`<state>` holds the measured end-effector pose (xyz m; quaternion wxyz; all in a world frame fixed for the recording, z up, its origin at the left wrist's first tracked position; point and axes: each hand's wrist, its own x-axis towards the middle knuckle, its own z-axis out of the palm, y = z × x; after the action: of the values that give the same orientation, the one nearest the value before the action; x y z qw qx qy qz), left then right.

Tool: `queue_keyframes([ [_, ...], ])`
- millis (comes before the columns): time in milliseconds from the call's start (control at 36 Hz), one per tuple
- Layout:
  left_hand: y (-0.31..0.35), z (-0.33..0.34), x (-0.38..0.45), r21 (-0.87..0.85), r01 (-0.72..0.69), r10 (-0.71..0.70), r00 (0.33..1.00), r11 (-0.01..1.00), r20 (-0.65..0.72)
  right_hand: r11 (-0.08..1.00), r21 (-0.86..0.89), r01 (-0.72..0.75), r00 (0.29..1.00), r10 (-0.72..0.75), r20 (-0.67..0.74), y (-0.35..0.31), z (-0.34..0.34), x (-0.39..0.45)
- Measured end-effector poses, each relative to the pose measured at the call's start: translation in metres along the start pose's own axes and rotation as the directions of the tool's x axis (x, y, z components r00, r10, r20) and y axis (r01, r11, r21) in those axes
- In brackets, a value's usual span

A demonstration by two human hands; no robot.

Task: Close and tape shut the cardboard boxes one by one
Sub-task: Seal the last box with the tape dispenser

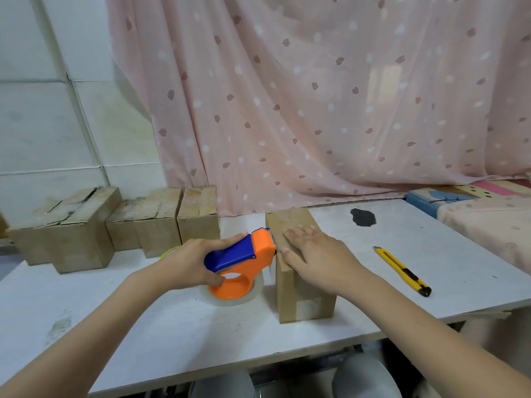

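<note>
The left hand (198,261) has its grip curled round the orange-and-blue tape dispenser (240,261), whose nose touches the cardboard box (298,282) just right of it. The right hand (313,257) lies flat, fingers straight, pressing the box top. A yellow utility knife (402,271) lies further right on the tabletop (201,326). Beyond the left grip stand more cardboard boxes (161,222).

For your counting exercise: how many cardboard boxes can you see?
5: one under the right hand at; four along the wall at. More may be hidden.
</note>
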<state>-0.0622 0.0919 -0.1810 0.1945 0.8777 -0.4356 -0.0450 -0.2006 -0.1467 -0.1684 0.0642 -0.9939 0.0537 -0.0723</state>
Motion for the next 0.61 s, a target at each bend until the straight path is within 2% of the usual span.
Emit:
queue_keyframes([
  [222,0.0,-0.015,-0.007,0.043,0.025,-0.026,1.0,0.999,0.013,0.999,-0.039,0.013,1.0,-0.014,-0.027,0.001,0.002,0.0],
  [472,-0.03,-0.024,-0.03,0.116,0.104,-0.112,0.991,0.988,0.067,0.999,0.049,0.003,1.0,-0.003,-0.001,0.002,0.001,0.002],
  [556,-0.026,-0.022,-0.028,0.112,0.078,-0.084,0.995,0.991,0.05,0.998,0.038,-0.054,0.998,0.053,0.025,-0.006,-0.007,0.007],
  [611,-0.022,-0.022,-0.025,0.124,0.064,-0.069,0.997,0.99,0.042,0.987,-0.034,-0.158,0.984,0.16,0.074,-0.017,-0.02,0.016],
])
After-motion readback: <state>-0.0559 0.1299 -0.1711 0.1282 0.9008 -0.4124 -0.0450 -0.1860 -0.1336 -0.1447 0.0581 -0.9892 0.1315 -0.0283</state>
